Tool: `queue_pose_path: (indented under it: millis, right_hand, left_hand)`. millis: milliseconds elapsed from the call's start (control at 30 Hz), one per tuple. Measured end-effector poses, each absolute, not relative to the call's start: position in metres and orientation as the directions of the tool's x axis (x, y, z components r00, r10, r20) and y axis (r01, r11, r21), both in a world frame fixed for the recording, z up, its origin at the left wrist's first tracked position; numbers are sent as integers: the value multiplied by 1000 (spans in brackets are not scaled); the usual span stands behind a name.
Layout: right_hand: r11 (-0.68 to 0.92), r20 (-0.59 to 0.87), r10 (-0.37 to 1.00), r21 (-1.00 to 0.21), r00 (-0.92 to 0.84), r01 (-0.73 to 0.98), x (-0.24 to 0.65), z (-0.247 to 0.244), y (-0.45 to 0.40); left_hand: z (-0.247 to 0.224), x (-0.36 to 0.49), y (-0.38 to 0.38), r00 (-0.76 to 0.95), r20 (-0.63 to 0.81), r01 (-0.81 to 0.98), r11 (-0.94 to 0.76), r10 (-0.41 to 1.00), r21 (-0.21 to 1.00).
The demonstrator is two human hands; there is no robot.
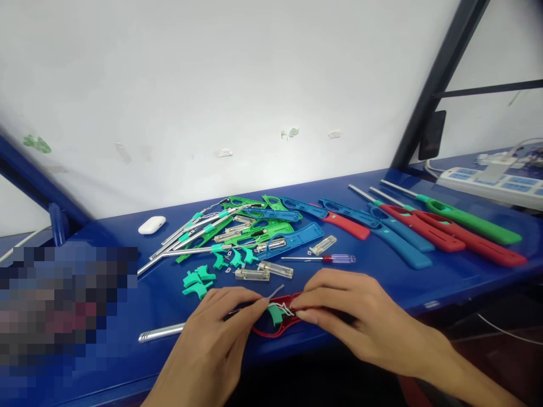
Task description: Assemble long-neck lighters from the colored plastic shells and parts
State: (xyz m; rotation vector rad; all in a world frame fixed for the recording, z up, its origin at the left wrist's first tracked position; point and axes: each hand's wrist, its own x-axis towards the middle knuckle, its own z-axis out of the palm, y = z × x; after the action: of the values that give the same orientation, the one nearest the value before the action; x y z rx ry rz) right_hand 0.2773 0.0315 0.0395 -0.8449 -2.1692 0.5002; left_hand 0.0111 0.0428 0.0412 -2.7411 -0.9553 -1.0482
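Note:
A red utility-lighter shell half (271, 333) lies open side up at the table's front edge, between both hands. Inside it show a green trigger (276, 314) and thin white wires; a metal tube (161, 332) sticks out to the left. My left hand (220, 330) is closed around the neck of the lighter, and a thin grey-white piece (276, 291) pokes up by its fingertips. With fingertips pinched, my right hand (352, 311) grips the handle end of the shell near the wires. What lies under those fingertips is hidden.
Behind the hands lie a screwdriver (335, 258), clear fuel tanks (252, 275), green triggers (199, 282), blue shell halves (292, 240) and metal tubes (186, 240). Whole lighters (470, 237) rest at right. A white earphone case (151, 225) sits at left, a power strip (492, 183) far right.

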Motion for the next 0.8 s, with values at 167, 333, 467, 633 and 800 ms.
queue_pose_path:
  millis: [167,333,467,633,800]
  right_hand:
    - [598,405,799,-616,-445,513,269,52,37]
    - [563,317,823,-563,-471,604,256,56,49]
    - [618,394,784,-566,-480,545,256,50,53]
    - [654,423,755,-543,-501,527,265,44,48]
    - [663,392,747,-510,-538,548,271,39,46]
  left_hand:
    - [42,12,42,527,631,551,-794,569,257]
    - [41,11,43,491,616,547,-768,616,333]
    - [41,12,43,432,630,553,-741,646,381]
    - [40,14,43,404,624,555,-721,669,414]
    - [41,16,44,435,631,535,-748,643,393]
